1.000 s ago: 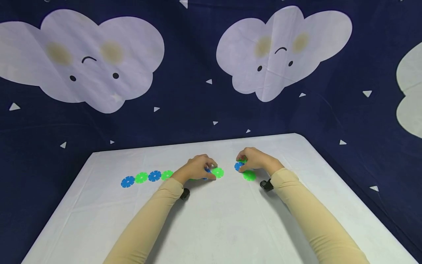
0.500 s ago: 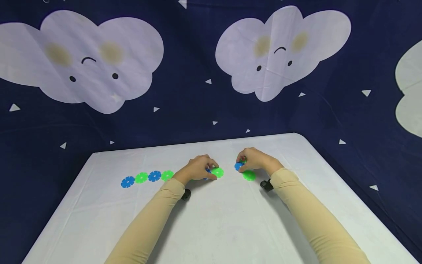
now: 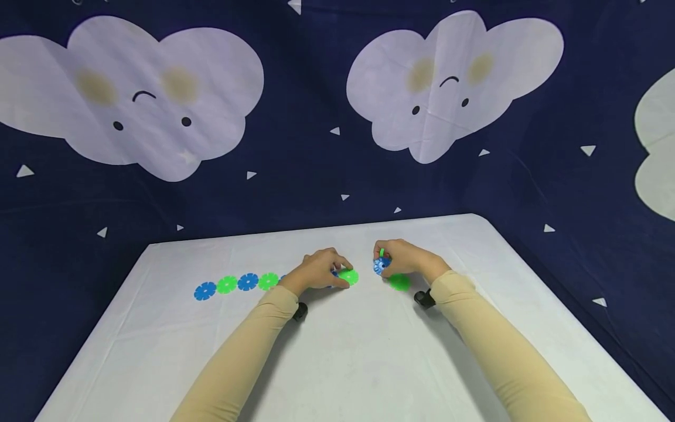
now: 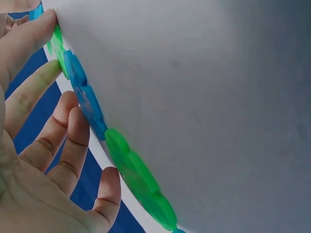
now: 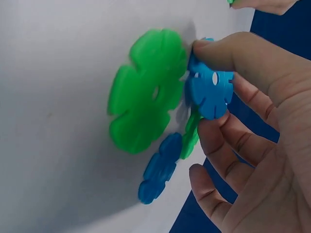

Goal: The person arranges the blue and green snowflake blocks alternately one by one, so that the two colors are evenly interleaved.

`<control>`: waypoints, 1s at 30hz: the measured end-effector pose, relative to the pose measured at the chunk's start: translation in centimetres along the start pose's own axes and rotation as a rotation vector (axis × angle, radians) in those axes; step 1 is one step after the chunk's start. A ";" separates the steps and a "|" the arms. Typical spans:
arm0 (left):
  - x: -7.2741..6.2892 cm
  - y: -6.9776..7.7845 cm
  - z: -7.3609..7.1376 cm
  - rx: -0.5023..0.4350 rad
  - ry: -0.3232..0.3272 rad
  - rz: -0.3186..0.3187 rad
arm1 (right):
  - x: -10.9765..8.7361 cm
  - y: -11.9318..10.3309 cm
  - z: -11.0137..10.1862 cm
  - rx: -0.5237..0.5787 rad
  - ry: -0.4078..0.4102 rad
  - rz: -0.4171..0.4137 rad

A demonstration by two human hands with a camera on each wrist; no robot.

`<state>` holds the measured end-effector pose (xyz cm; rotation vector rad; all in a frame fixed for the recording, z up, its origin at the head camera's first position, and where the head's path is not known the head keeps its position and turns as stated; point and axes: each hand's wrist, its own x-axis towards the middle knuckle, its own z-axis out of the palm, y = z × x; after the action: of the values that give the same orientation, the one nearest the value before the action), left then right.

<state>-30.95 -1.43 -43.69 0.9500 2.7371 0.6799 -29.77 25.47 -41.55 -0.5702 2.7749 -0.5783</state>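
Observation:
My left hand (image 3: 316, 269) is at the right end of a row of flower-shaped plastic discs. Its thumb and index finger pinch the green disc (image 3: 350, 276) by opposite edges; a blue disc (image 4: 85, 97) and another green disc (image 4: 141, 179) follow behind it. Between thumb and fingers, my right hand (image 3: 403, 258) holds a blue disc (image 5: 210, 94), tilted. Near that hand, a green disc (image 5: 150, 92) lies below the wrist. Another blue disc (image 5: 160, 167) and a partly hidden green disc (image 5: 191, 138) show beyond it.
The row runs left along the white table (image 3: 337, 363), with a blue disc (image 3: 204, 291) at its far end and green and blue ones alternating. A dark blue cloth (image 3: 306, 193) with clouds hangs behind the table.
The right hand has shifted slightly left, and the blue disc in it has tilted up from lying flat. The left hand has stayed nearly still at the green disc.

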 end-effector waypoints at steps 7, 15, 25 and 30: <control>0.1 0.0 0.1 -0.002 -0.002 -0.001 | -0.2 -0.5 0.0 -0.001 -0.010 -0.005; 0.2 0.0 0.1 -0.008 0.000 -0.001 | -0.3 -0.6 -0.2 -0.023 -0.026 0.012; 0.3 -0.2 0.3 0.000 -0.009 -0.013 | -0.4 -0.8 -0.3 -0.083 -0.016 0.014; 0.3 -0.2 0.2 0.002 -0.012 -0.011 | -0.5 -0.8 -0.2 -0.160 0.017 0.025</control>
<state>-31.23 -1.25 -43.99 0.9359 2.7313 0.6673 -29.09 25.08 -40.91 -0.5649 2.8578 -0.3591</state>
